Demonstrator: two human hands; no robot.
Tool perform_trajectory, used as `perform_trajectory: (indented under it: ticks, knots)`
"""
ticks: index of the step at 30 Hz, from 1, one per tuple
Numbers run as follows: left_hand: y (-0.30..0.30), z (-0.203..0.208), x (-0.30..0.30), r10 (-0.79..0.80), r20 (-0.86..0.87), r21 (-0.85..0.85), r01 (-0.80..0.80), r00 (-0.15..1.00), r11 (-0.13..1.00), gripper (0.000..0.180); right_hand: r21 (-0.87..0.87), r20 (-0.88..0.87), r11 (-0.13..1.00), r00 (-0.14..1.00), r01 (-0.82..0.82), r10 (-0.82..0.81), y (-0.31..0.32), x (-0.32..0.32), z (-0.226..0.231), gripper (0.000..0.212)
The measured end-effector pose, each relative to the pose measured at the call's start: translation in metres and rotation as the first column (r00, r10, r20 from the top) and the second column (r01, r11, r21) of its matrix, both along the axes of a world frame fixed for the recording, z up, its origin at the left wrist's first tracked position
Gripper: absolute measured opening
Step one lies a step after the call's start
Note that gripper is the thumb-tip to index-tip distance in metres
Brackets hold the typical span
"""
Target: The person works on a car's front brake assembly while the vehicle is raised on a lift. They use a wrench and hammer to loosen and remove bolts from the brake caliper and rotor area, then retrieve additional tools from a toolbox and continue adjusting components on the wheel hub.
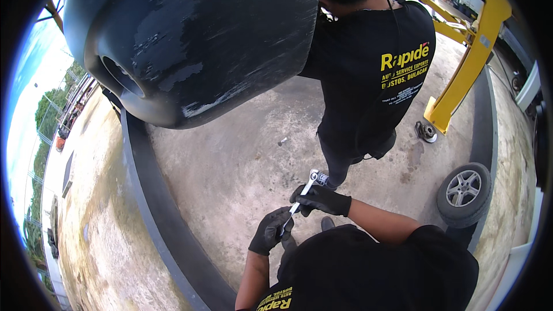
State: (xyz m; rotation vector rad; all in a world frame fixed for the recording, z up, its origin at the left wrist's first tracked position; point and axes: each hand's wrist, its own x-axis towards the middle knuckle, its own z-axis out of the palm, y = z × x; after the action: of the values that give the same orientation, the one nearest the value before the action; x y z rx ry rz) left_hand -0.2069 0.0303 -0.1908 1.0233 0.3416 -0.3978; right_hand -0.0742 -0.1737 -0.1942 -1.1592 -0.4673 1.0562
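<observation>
Both my hands wear black gloves and hold one silver wrench point(302, 191) between them, in front of my body. Its ring end points up and away from me, and the handle slants down to the left. My right hand point(322, 200) is closed round the upper part of the handle, below the ring. Lower and to the left, my left hand point(272, 229) has its fingers closed on the other end of the wrench, covering part of it.
A raised vehicle's dark, scuffed bumper point(219, 40) hangs at upper left. A co-worker in a black shirt point(374, 51) stands beside it. To the right are a yellow lift post point(469, 63), a metal hub part point(426, 132) and a wheel point(464, 190) lying on the concrete floor point(230, 161).
</observation>
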Motion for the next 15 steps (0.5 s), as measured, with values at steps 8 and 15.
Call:
perform_trajectory:
  ticks: [8,15]
  knots:
    - [0.051,-0.004,0.028,-0.300,0.000,-0.069,0.299,0.954,0.952,0.029,-0.015,-0.067,0.963,0.961,0.269,-0.269,0.022,-0.035,-0.001,0.028]
    - [0.065,-0.022,0.034,-0.453,-0.054,-0.222,0.432,0.890,0.874,0.030,-0.053,-0.106,0.901,0.894,0.431,-0.435,0.029,-0.071,-0.003,0.027]
